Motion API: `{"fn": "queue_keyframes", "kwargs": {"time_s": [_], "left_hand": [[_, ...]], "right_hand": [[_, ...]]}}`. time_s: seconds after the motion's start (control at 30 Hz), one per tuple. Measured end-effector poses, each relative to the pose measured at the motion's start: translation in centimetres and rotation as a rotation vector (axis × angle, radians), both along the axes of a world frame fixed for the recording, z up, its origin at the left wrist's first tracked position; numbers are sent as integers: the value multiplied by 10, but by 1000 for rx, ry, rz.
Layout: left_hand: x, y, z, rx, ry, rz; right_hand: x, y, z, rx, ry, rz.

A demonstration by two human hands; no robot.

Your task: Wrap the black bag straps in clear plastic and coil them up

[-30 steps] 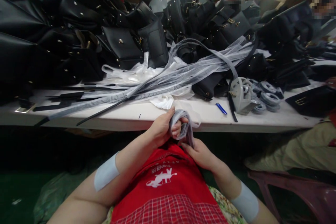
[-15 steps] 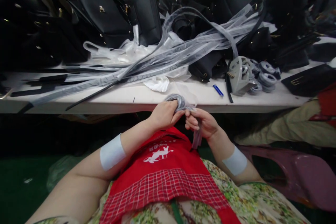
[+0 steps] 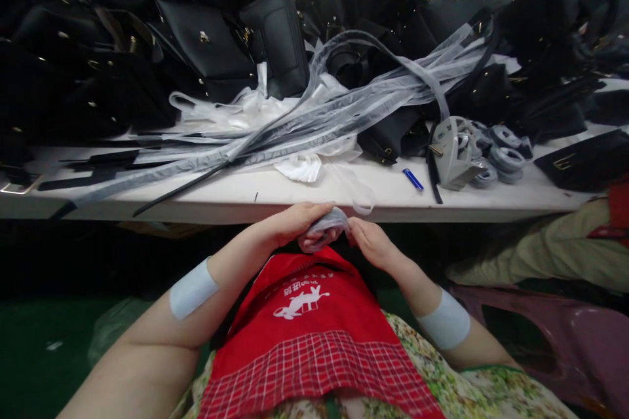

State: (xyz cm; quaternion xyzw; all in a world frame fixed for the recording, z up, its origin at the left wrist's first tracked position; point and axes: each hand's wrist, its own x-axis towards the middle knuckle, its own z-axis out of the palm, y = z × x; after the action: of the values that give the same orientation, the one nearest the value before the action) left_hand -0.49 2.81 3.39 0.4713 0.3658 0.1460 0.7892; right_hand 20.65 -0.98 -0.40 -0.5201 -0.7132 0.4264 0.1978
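In front of my apron, just below the table edge, a plastic-wrapped strap [image 3: 324, 230] is wound into a small grey coil. My left hand [image 3: 297, 221] is closed round the coil from the left, and some of its fingers show through the coil's middle. At the coil's right side my right hand [image 3: 372, 240] is closed, with its fingertips pressed on the wrap. Beyond the hands, a pile of long straps in clear plastic sleeves [image 3: 314, 124] stretches across the table.
Black handbags [image 3: 201, 33] crowd the back of the white table [image 3: 221, 209]. A tape dispenser [image 3: 451, 152] stands on the right beside several coiled straps [image 3: 506, 157]. A small blue object [image 3: 413, 179] lies nearby. A pink plastic stool [image 3: 590, 353] and a person's leg [image 3: 531, 255] are at right.
The coil has turned and come lower, towards my apron. The loose strap end that hung below my right hand no longer shows. My right hand has moved against the coil's side.
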Motion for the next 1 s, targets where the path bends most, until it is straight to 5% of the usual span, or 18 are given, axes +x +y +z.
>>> {"fn": "queue_keyframes", "kwargs": {"time_s": [0.17,0.23,0.33,0.43,0.57,0.63,0.73,0.8,1.0], "left_hand": [[23,0,-8,-328,-487,377],[30,-2,-11,-401,-652,476],[30,-5,-18,-383,-727,461],[19,-4,-29,-173,-512,496],[2,-2,-36,252,-62,529],[1,-6,-33,473,83,320],[9,-21,-27,716,244,-42],[16,-34,-28,754,303,-98],[18,-68,-53,630,304,141]], "right_hand": [[-40,-10,-17,-372,632,-261],[-49,-11,-16,-409,702,-270],[-47,-8,-12,-371,716,-283],[-28,-2,-3,-294,615,-270],[3,7,15,-215,96,133],[11,10,24,-190,-118,348],[11,11,30,-195,-153,534],[8,10,30,-215,-109,577],[2,-8,11,-357,-35,465]]}}
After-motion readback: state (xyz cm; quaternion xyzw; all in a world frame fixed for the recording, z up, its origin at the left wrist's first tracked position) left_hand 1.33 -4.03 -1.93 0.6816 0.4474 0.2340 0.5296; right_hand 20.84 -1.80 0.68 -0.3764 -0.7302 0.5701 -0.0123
